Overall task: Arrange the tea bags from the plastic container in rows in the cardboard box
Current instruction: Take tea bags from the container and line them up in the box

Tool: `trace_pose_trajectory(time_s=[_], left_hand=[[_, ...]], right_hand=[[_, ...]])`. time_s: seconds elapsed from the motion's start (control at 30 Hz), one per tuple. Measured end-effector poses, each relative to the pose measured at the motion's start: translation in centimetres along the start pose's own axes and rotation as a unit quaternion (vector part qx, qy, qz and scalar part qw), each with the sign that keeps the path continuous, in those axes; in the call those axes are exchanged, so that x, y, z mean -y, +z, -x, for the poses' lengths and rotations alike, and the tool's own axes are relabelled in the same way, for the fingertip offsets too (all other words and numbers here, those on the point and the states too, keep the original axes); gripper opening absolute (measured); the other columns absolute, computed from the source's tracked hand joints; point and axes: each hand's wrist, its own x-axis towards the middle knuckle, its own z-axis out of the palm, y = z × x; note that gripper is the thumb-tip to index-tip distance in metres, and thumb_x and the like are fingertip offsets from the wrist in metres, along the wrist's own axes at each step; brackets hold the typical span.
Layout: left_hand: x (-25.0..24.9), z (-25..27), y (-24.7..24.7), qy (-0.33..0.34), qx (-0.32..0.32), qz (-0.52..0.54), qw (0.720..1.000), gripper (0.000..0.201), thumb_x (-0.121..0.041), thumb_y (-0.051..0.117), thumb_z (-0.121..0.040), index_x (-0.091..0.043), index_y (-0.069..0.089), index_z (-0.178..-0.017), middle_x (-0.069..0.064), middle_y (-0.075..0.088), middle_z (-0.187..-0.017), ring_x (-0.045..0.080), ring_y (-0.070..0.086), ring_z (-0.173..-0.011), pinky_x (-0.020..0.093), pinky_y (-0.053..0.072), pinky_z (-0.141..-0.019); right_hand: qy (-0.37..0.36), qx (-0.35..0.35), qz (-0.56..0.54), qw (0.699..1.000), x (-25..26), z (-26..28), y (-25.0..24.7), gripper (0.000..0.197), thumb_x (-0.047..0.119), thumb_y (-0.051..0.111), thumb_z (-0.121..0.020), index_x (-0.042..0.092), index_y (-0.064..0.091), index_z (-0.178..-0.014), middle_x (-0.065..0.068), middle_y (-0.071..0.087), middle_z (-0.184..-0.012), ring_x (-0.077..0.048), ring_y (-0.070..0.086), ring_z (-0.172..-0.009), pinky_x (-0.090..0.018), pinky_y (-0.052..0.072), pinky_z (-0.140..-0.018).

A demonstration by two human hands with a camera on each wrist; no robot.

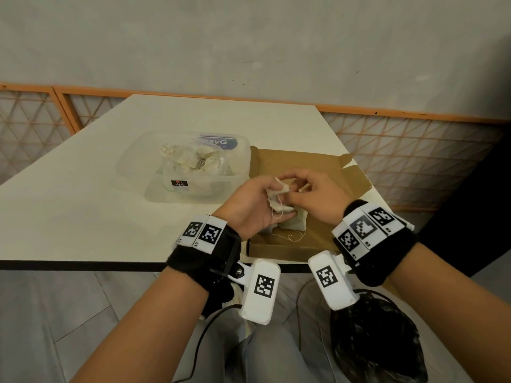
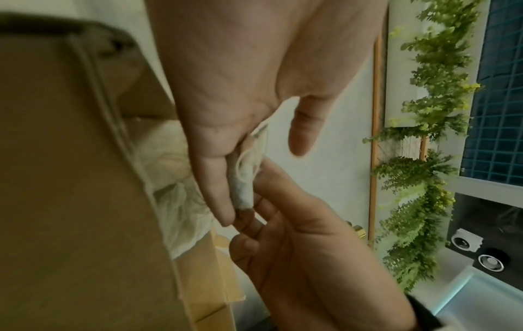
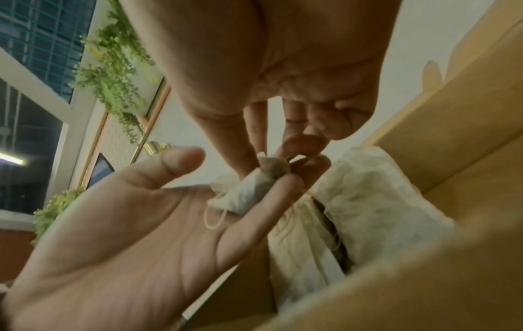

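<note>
- Both forearms enter from the bottom of the head view, each with a black wristband bearing square printed markers; they meet at centre frame above the cardboard box (image 1: 279,246), which sits on the white table (image 1: 83,217).
- Between the hands is one small tea bag (image 1: 278,199), pale and crumpled, its thin string looping down; the left hand (image 1: 250,207) cradles it on curled fingers, palm up, while the right hand (image 1: 318,200) pinches its upper end with thumb and fingertips (image 3: 256,143).
- Just below, at least two tea bags (image 1: 297,223) already lie side by side at the near end of the box, a loose string trailing beside them; most of the box floor beyond looks bare.
- To the left of the box, touching or nearly so, stands the clear plastic container (image 1: 132,167) holding a heap of tea bags still to be moved.
- To do this step well, I judge: flatten the bag and tuck its string before lowering it; set it flush beside the bags already laid, same orientation, so the row stays straight; avoid snagging the trailing string.
</note>
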Motion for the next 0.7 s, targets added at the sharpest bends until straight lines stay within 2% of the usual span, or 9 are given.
trace_pose_trajectory(time_s=[0.07,0.13,0.2,0.23,0.33,0.47,0.57,0.63,0.7], left_hand=[[-0.1,0.1,-0.1,0.003,0.003,-0.056,0.998,0.034,0.013,0.03,-0.086,-0.004,0.053,-0.105,0.01,0.062,-0.098,0.015,0.067,-0.079,0.028,0.055,-0.08],[-0.1,-0.1,-0.3,0.012,-0.019,-0.101,0.995,0.042,0.022,0.031,-0.083,-0.001,0.05,-0.113,0.016,0.057,-0.108,0.021,0.064,-0.092,0.03,0.054,-0.083],[-0.3,-0.3,-0.6,0.025,-0.041,-0.115,0.992,0.054,0.025,0.034,-0.083,0.0,0.04,-0.13,0.021,0.052,-0.125,0.029,0.06,-0.105,0.033,0.054,-0.084],[-0.3,-0.3,-0.8,0.032,-0.055,-0.115,0.991,0.059,0.025,0.037,-0.084,-0.002,0.034,-0.137,0.023,0.049,-0.132,0.031,0.058,-0.109,0.034,0.054,-0.083],[-0.5,0.0,-1.5,0.059,-0.073,-0.122,0.988,0.062,0.021,0.042,-0.088,-0.007,0.029,-0.141,0.025,0.051,-0.132,0.035,0.059,-0.109,0.032,0.055,-0.081],[-0.5,0.2,-1.8,0.085,-0.093,-0.187,0.974,0.033,0.011,0.054,-0.087,-0.001,0.054,-0.118,0.015,0.068,-0.1,0.018,0.07,-0.084,0.02,0.058,-0.069],[-0.3,0.1,-2.0,0.094,-0.136,-0.231,0.959,0.007,0.0,0.061,-0.087,-0.007,0.063,-0.089,0.012,0.068,-0.09,0.017,0.067,-0.08,0.017,0.055,-0.064],[-0.3,-0.1,-1.9,0.104,-0.159,-0.245,0.951,0.01,-0.009,0.063,-0.088,-0.011,0.063,-0.078,0.007,0.064,-0.08,0.011,0.063,-0.071,0.02,0.056,-0.068],[-0.3,-0.3,-1.8,0.125,-0.181,-0.253,0.942,0.015,-0.017,0.061,-0.09,-0.012,0.066,-0.077,0.006,0.06,-0.077,0.008,0.057,-0.065,0.027,0.055,-0.078]], right_hand=[[0.001,0.02,0.007,1.0,0.1,0.0,-0.3,0.018,0.01,0.066,-0.082,0.025,0.061,-0.09,0.005,0.049,-0.073,-0.003,0.045,-0.062,-0.003,0.036,-0.053],[0.005,0.021,-0.023,1.0,0.1,-0.1,-0.6,0.014,0.008,0.067,-0.082,0.02,0.06,-0.081,0.005,0.051,-0.07,0.001,0.049,-0.057,-0.002,0.036,-0.052],[0.021,0.002,-0.087,0.996,0.0,-0.1,-1.3,0.01,0.007,0.067,-0.081,0.015,0.061,-0.082,0.005,0.058,-0.072,0.007,0.055,-0.052,-0.004,0.038,-0.049],[0.033,-0.01,-0.123,0.992,0.0,-0.1,-1.7,0.009,0.007,0.067,-0.081,0.014,0.062,-0.083,0.003,0.061,-0.074,0.006,0.056,-0.052,-0.006,0.04,-0.047],[0.054,-0.039,-0.187,0.98,-0.5,0.1,-2.7,0.015,0.006,0.066,-0.081,0.005,0.062,-0.096,-0.007,0.064,-0.083,-0.01,0.058,-0.06,-0.013,0.043,-0.044],[0.069,-0.055,-0.263,0.961,-0.8,0.5,-3.3,0.024,0.0,0.062,-0.083,0.009,0.053,-0.104,-0.009,0.064,-0.079,-0.01,0.062,-0.051,-0.019,0.051,-0.046],[0.072,-0.026,-0.249,0.965,-0.7,1.0,-3.3,0.017,0.004,0.06,-0.086,0.008,0.057,-0.103,-0.009,0.066,-0.08,-0.01,0.064,-0.052,-0.021,0.054,-0.05],[0.072,0.0,-0.214,0.974,-0.6,1.2,-3.1,0.008,0.009,0.061,-0.086,0.01,0.061,-0.094,-0.008,0.067,-0.08,-0.011,0.065,-0.056,-0.022,0.055,-0.054],[0.06,0.008,-0.181,0.982,-0.7,1.5,-2.8,0.002,0.014,0.062,-0.086,0.013,0.063,-0.084,-0.006,0.067,-0.08,-0.014,0.064,-0.061,-0.023,0.054,-0.059]])
